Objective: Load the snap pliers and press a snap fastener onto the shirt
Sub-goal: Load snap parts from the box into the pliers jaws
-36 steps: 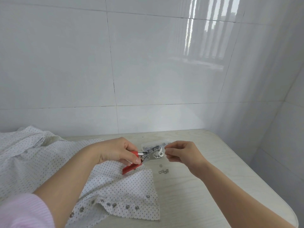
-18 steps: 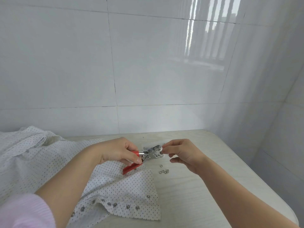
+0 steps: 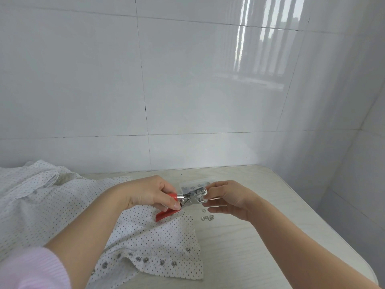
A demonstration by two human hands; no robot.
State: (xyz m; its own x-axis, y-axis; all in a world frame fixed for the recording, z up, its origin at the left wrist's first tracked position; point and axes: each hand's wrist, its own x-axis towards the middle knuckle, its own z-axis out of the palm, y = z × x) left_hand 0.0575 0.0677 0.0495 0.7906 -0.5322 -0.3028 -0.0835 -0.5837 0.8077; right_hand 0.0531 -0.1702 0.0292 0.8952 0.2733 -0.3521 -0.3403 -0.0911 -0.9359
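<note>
Red-handled metal snap pliers [image 3: 183,202] hang above the dotted white shirt [image 3: 156,236]: left hand [image 3: 149,193] clamped on rigid handles, right hand [image 3: 226,198] pinching the head; tiny snaps likely slippery.

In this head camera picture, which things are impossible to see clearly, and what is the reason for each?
Head view only:
- Pliers head: the right hand fingertips cover its tip, so whether a snap part is loaded is unclear.
- Red handles: partly hidden inside the left hand.
- Loose snap parts on the table: too small to tell their types.
- Clear bag: mostly behind the pliers and hands.
- Shirt: cut off by the left edge.
</note>
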